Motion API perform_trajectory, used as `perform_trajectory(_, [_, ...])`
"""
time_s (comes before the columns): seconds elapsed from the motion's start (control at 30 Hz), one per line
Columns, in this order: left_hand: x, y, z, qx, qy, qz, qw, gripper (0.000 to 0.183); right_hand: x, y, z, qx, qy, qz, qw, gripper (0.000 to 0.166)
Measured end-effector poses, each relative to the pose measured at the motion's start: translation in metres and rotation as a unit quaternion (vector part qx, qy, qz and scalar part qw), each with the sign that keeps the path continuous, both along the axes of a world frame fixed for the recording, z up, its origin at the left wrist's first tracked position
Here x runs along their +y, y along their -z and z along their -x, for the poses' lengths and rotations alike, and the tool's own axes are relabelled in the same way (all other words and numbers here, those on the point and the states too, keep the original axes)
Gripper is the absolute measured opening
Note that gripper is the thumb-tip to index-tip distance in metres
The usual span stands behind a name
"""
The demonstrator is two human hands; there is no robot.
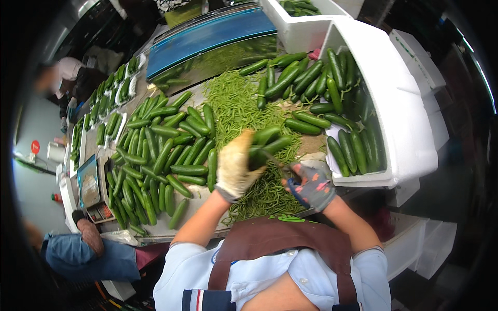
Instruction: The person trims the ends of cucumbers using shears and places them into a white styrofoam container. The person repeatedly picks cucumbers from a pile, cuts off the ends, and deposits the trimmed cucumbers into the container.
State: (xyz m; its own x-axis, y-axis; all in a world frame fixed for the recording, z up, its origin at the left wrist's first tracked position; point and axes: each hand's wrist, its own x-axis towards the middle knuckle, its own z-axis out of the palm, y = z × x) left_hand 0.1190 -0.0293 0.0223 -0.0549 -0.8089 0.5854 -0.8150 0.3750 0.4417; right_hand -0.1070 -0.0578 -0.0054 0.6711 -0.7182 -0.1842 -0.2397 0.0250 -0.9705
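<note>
My left hand [236, 165], in a pale work glove blurred by motion, grips several cucumbers [268, 144] above the table. In a grey patterned glove, my right hand [313, 186] is closed on scissors [296, 194] with blue handles, their blades pointing at the held cucumbers. Cut green stems [249, 101] cover the tabletop beneath and beyond both hands. A large heap of cucumbers [163, 155] lies to the left. More cucumbers [288, 83] rest at the back right, spilling from a white foam box [404, 101] that lies open toward the table.
A blue-topped scale or machine [214, 35] stands at the back. Trays of cucumbers [120, 85] line the far left. One person in blue [89, 252] is at the lower left, another [70, 81] at the upper left. A second foam box [295, 31] stands behind, and white crates [408, 241] at right.
</note>
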Motion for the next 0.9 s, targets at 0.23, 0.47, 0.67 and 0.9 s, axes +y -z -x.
perform_trajectory(0.23, [0.034,-0.029,-0.091,-0.096,-0.201,0.009,0.975,0.094,0.008,0.046,-0.01,-0.172,-0.086,-0.101,0.976,0.029])
perform_trajectory(0.47, [0.024,-0.014,-0.048,-0.103,-0.137,-0.048,0.984,0.082,0.005,0.003,-0.048,-0.008,-0.072,0.008,0.997,0.019])
perform_trajectory(0.67, [0.017,-0.008,-0.015,-0.104,-0.104,-0.121,0.982,0.086,0.0,-0.002,-0.047,-0.079,-0.013,-0.054,0.995,0.039])
perform_trajectory(0.9, [0.01,-0.019,-0.019,-0.094,-0.08,-0.117,0.986,0.079,0.001,0.034,-0.038,-0.193,0.004,-0.207,0.959,0.035])
